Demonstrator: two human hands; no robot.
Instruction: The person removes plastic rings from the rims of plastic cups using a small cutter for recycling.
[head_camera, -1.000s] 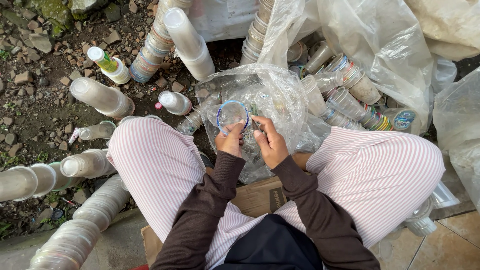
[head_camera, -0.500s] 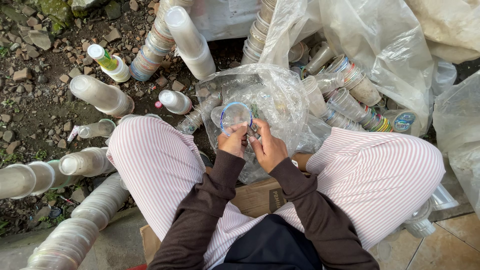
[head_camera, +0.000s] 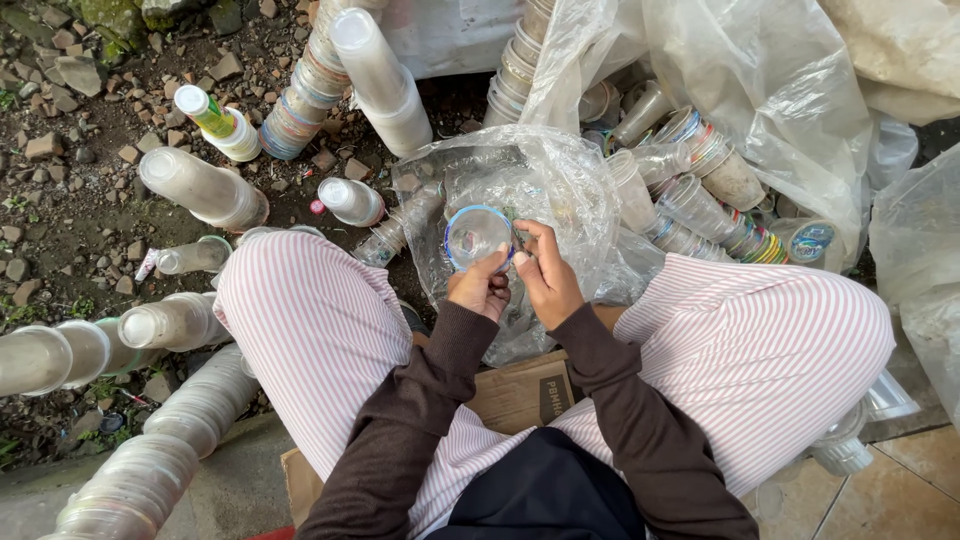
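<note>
One clear plastic cup (head_camera: 478, 236) with a blue rim sits gripped between both hands — left hand (head_camera: 481, 290) closed on its near edge, right hand (head_camera: 545, 275) pinching the rim at its right side. Beneath the hands lies a clear plastic bag (head_camera: 560, 180); stacked cups (head_camera: 375, 85) lie on the ground beyond the left hand.

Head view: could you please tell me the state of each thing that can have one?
Cup: held by both hands, mouth toward camera.
Left hand: gripping cup.
Right hand: fingers at cup's rim.
Clear bag: open, under cup.
Stacked cups: nested, lying on ground.
</note>
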